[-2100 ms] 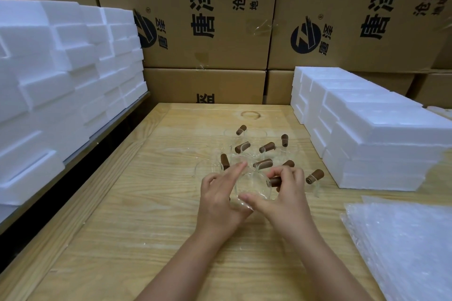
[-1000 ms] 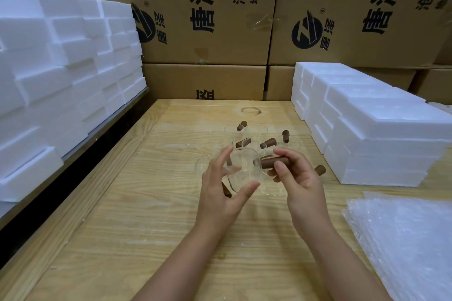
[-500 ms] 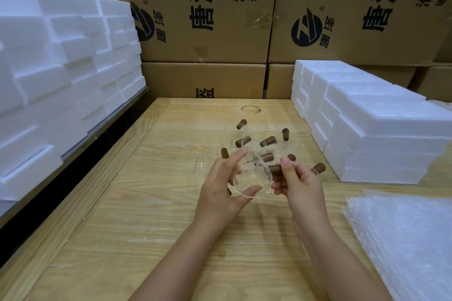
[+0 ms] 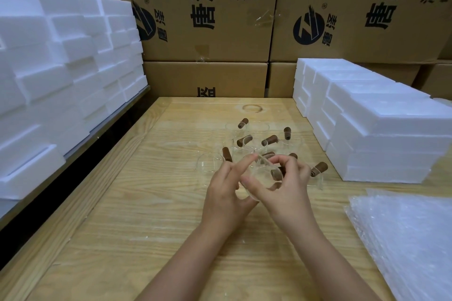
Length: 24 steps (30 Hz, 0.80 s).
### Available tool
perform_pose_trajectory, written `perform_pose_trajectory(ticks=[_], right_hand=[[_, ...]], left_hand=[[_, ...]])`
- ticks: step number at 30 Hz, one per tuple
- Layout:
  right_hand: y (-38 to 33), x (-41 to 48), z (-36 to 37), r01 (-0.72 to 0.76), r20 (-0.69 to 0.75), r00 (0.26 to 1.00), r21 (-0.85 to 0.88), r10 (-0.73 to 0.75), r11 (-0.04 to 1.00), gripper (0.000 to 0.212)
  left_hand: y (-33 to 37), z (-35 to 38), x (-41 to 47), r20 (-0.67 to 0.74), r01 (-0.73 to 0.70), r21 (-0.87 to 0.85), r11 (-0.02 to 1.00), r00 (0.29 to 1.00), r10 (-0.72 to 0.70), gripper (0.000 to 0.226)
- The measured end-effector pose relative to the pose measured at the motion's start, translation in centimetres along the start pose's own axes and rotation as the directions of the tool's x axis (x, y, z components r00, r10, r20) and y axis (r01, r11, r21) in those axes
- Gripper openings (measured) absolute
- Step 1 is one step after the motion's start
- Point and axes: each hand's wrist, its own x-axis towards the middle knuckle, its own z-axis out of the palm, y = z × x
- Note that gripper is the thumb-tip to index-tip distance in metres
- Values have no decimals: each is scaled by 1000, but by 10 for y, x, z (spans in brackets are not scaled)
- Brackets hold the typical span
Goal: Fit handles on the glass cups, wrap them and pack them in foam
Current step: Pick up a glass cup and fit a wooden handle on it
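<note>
Glass cup (image 4: pixel 263 175) between both hands

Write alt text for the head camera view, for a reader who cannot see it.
Both bare hands, left hand and right hand, hold a clear glass cup with a brown handle above a wooden table. More handled cups cluster behind. White foam blocks and bubble wrap lie to the right.
</note>
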Motion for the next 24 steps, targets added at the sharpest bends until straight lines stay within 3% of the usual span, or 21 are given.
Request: perform_pose_trajectory(ticks=[8, 14, 17, 24], right_hand=[[7, 0, -4, 158, 89, 985, -154, -145, 975, 73], [5, 3, -13, 193, 161, 969, -29, -186, 981, 66], [6, 6, -17, 213, 180, 960, 40, -217, 976, 62], [4, 8, -18, 168, 166, 967, 167, -195, 972, 40]], left_hand=[[-7, -4, 0, 12, 125, -105, 987, 992, -124, 71], [-10, -8, -1, 10, 165, -158, 974, 986, -165, 78], [-11, -8, -4, 2, 171, -208, 963, 985, -174, 70], [-13, -8, -5, 12, 181, -235, 955, 983, -183, 72]])
